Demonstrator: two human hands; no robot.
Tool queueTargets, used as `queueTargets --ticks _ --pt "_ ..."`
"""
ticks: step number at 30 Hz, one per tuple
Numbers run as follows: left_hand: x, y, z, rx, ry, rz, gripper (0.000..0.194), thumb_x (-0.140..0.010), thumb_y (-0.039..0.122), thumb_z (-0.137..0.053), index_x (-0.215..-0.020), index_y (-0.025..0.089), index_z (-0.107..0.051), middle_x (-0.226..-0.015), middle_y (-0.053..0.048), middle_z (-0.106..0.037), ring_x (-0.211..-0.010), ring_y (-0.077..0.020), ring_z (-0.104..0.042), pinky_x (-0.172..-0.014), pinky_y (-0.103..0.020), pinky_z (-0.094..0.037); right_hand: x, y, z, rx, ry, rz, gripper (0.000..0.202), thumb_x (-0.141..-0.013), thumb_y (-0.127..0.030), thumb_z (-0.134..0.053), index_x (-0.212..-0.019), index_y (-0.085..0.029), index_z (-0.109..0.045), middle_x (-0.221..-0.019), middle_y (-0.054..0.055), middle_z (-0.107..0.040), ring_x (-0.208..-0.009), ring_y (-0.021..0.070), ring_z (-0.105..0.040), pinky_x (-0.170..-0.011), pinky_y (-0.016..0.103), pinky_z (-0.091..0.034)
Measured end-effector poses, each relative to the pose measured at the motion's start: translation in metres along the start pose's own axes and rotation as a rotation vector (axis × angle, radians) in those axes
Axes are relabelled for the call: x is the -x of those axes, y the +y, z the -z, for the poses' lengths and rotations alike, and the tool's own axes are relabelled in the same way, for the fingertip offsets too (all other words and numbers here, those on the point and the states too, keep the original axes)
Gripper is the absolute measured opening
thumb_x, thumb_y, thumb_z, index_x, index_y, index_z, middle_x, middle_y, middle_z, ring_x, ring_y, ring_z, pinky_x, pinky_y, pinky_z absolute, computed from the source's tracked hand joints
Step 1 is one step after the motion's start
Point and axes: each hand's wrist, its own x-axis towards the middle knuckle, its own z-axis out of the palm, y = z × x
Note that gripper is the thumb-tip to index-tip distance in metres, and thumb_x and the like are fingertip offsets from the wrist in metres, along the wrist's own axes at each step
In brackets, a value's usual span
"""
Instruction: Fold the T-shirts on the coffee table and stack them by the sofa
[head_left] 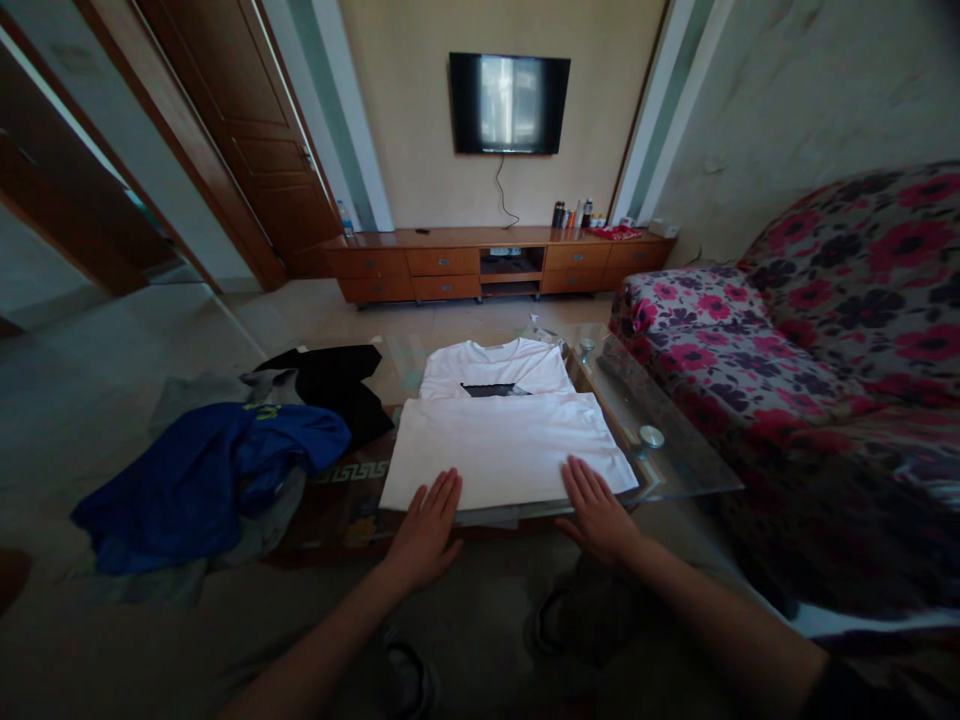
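Observation:
A white shirt (499,445) lies on the glass table (686,470), its lower part folded up over a dark print below the neckline. My left hand (427,525) rests at the near left edge of the shirt, fingers stretched out and holding nothing. At the near right edge, my right hand (598,508) lies with its fingers extended on the cloth, also holding nothing. To the left of the shirt, a blue garment (202,480) is heaped with grey cloth, and a black garment (337,385) lies just behind it.
A flowered sofa (825,350) stands along the right side. Beyond the table is a low wooden cabinet (442,262) with bottles on top, under a wall-mounted television (510,105). Round metal fittings (652,436) show on the glass at the right.

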Motion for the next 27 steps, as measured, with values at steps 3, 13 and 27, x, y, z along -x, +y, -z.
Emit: queueTargets --ticks 3,13,27 --pt "0.014 -0.014 -0.007 -0.01 -0.003 0.139 0.098 -0.086 0.039 -0.052 -0.166 0.013 -0.001 -0.173 -0.013 0.0 -0.159 -0.0318 0.008 -0.126 -0.057 -0.011 0.01 0.026 -0.006 0.021 -0.02 -0.061 0.102 -0.096 -0.06 -0.049 -0.165 -0.013 0.009 -0.172 0.015 0.005 -0.159 0.0345 -0.006 -0.125 0.052 -0.022" --pt "0.023 -0.033 0.018 0.037 -0.221 0.357 0.1 -0.082 0.066 -0.055 -0.158 0.005 -0.033 -0.169 -0.025 -0.017 -0.157 -0.0419 -0.015 -0.12 -0.055 -0.028 0.018 0.057 0.009 -0.007 -0.224 -0.295 0.104 -0.092 -0.078 -0.035 -0.164 -0.005 -0.018 -0.171 0.02 -0.011 -0.159 0.0332 -0.009 -0.125 0.051 -0.019" --pt "-0.111 0.025 0.005 0.075 0.223 0.23 0.058 -0.102 0.039 -0.035 -0.155 0.017 -0.044 -0.165 -0.011 -0.037 -0.151 -0.0292 -0.032 -0.124 -0.047 -0.025 -0.133 -0.086 0.021 -0.171 -0.122 -0.164 0.064 -0.105 -0.054 -0.034 -0.164 -0.03 -0.027 -0.173 0.008 -0.008 -0.158 0.0321 -0.012 -0.124 0.053 -0.012"
